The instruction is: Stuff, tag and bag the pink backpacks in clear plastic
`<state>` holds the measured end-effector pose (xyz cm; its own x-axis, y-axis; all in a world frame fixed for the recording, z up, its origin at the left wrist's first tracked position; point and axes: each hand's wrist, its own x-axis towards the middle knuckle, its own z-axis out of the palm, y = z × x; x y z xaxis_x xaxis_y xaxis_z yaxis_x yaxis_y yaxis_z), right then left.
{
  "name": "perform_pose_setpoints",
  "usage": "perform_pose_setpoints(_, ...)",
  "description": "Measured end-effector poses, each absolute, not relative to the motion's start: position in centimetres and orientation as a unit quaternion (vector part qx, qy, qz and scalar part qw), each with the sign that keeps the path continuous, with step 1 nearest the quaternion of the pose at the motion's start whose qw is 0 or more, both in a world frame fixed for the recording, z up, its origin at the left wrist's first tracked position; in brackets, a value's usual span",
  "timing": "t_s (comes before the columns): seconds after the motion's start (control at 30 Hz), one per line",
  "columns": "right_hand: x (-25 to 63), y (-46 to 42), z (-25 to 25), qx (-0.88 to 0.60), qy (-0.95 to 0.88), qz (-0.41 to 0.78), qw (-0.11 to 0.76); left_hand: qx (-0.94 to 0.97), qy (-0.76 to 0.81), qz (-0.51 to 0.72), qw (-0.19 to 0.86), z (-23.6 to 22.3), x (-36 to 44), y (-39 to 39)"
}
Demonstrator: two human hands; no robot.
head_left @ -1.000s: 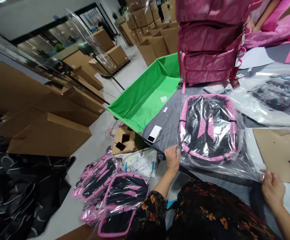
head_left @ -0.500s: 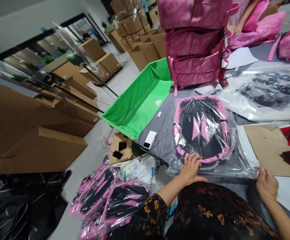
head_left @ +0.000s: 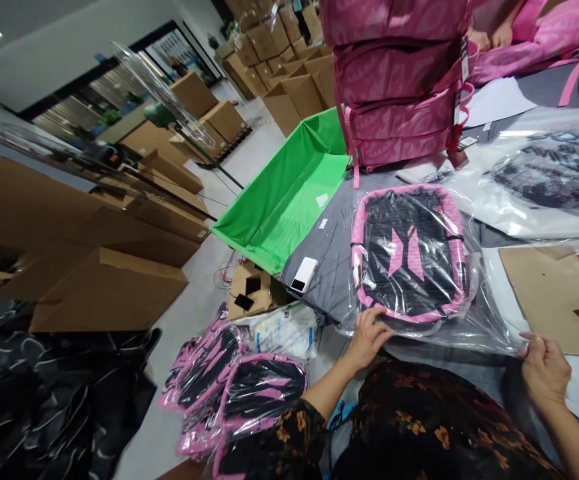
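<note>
Since a second ago, the left hand (head_left: 366, 341) has moved inward along the clear plastic sleeve (head_left: 492, 330); whether its bent fingers grip is unclear. The right hand (head_left: 546, 373) pinches a corner, likely tautening it around the rectangular pink-rimmed black bag (head_left: 403, 287) flat on the grey-clothed table (head_left: 338, 250).
</note>
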<state>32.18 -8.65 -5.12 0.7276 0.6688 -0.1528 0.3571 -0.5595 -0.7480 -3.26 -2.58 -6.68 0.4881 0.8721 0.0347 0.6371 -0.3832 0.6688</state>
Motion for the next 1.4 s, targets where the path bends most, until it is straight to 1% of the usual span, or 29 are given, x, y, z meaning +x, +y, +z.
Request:
perform_pose_setpoints(0.2, 32.2, -8.3, -5.2, -0.853, -0.288, 0.192, 0.389, 0.794, 0.477, 0.199, 0.320, -7.2, -2.9, 1.7)
perform_pose_setpoints(0.47, 32.3, -8.4, -5.5, -0.849, -0.282, 0.201, 0.400, 0.818, 0.464, 0.194, 0.279, -6.3, -2.7, 1.0)
perform_pose_setpoints(0.63, 32.2, -8.0, -5.5, -0.862, -0.274, 0.182, 0.385, 0.826, 0.459, 0.189, 0.269, -6.7, -2.4, 1.9)
perform_pose_setpoints(0.83, 32.5, -7.5, -6.1, -0.888, -0.261, 0.160, 0.344, 0.836, 0.452, 0.166, 0.262, -7.1, -2.4, 3.1)
perform_pose_setpoints(1.07, 32.6, -7.7, -6.5, -0.897, -0.257, 0.161, 0.322, 0.875, 0.420, 0.124, 0.206, -7.3, -2.3, 2.8)
perform_pose_setpoints(1.3, 32.8, -8.0, -6.1, -0.898, -0.267, 0.164, 0.309, 0.920, 0.332, 0.078, 0.194, -6.9, 0.2, 3.2)
perform_pose_setpoints(1.4, 33.0, -8.0, -6.2, -0.901, -0.268, 0.156, 0.303, 0.921, 0.329, 0.066, 0.197, -7.0, 1.2, 3.5)
